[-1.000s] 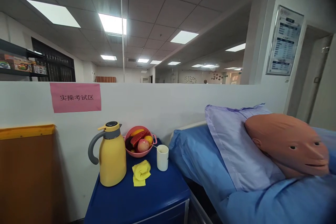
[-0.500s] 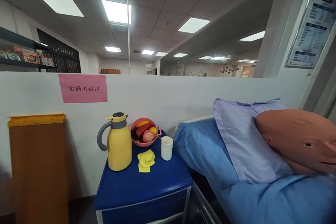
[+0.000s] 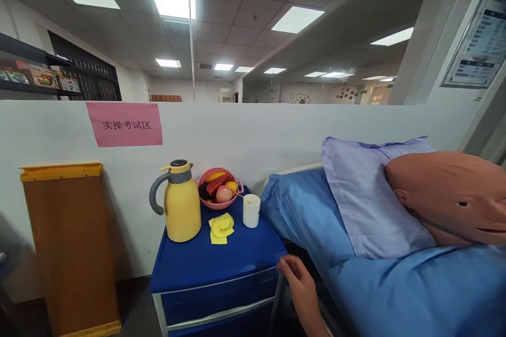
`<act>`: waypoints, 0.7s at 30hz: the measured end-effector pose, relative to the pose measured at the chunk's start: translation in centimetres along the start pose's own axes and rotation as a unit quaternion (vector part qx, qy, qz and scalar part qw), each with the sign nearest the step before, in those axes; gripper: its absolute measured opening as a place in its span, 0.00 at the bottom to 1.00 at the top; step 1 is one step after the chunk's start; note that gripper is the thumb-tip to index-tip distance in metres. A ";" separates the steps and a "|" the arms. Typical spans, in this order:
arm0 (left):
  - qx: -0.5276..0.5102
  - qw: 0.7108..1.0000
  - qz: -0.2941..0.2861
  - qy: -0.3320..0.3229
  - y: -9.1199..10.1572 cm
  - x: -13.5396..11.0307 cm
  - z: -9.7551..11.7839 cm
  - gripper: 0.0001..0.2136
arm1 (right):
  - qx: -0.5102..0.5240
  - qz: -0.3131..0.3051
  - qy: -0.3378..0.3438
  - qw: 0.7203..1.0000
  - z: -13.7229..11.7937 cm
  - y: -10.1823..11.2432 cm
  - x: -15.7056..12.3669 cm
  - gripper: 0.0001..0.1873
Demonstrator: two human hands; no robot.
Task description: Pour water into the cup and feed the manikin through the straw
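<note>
My right hand (image 3: 297, 283) rises from the bottom edge between the blue bedside cabinet (image 3: 215, 266) and the bed. Its fingers are loosely apart and hold nothing; the fingertips are near the cabinet's right front corner. My left hand is out of view. On the cabinet top stand a yellow thermos jug (image 3: 182, 209) with a grey handle, a pink bowl of fruit (image 3: 218, 189), a white cup (image 3: 251, 210) and a folded yellow cloth (image 3: 221, 227). A training manikin's head (image 3: 450, 197) lies on a lilac pillow (image 3: 367, 200).
The bed with blue sheets (image 3: 403, 295) fills the right side. A brown wooden board with a yellow top (image 3: 69, 242) stands left of the cabinet. A white partition (image 3: 245, 131) with a pink paper sign (image 3: 125, 124) runs behind. A grey blur sits at the left edge.
The view has pulled back and tilted down a little, showing more of the cabinet front. My right hand has come into view at the bottom, next to the cabinet.
</note>
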State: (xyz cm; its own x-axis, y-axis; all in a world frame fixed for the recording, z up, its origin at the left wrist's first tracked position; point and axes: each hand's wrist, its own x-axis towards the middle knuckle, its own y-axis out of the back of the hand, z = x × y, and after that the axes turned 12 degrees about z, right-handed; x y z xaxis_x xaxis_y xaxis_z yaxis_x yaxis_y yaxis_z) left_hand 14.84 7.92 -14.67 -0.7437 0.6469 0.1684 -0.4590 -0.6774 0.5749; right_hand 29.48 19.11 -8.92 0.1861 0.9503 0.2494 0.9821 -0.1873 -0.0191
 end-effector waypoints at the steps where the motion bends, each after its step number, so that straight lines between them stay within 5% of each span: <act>1: -0.012 0.999 0.025 -0.020 0.9 1.3 1.0 0.22 | 0.049 0.025 0.017 0.998 -0.7 -2.2 1.5 0.20; 4: -0.013 0.992 0.100 -0.071 4.9 4.5 2.8 0.19 | 0.084 0.044 0.040 0.995 -1.8 -8.1 5.3 0.31; 7: -0.006 0.985 0.152 -0.078 10.3 6.1 2.0 0.22 | 0.082 0.054 0.034 0.995 -1.3 -11.7 7.9 0.45; 11: -0.005 0.971 0.224 -0.085 18.6 8.4 0.8 0.23 | 0.071 0.044 0.031 0.996 -0.3 -13.5 9.6 0.49; 14: -0.036 0.941 0.309 -0.130 24.6 12.8 3.6 0.29 | 0.062 0.037 0.039 0.997 0.0 -13.8 10.0 0.48; 17: -0.016 0.956 0.272 -0.108 28.7 18.8 8.2 0.31 | 0.059 0.032 0.049 0.997 0.0 -14.1 10.6 0.48; 21: 0.033 0.990 0.118 -0.068 30.5 24.8 12.1 0.37 | 0.058 0.041 0.051 0.996 0.2 -14.7 11.6 0.47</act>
State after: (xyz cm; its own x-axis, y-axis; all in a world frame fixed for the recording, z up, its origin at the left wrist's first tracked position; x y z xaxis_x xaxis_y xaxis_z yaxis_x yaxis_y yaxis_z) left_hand -11.72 7.49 16.71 -0.7520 0.5183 0.4073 -0.2445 -0.7932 0.5578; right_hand 17.24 32.92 -5.92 0.2674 0.9017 0.3397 0.9617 -0.2276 -0.1528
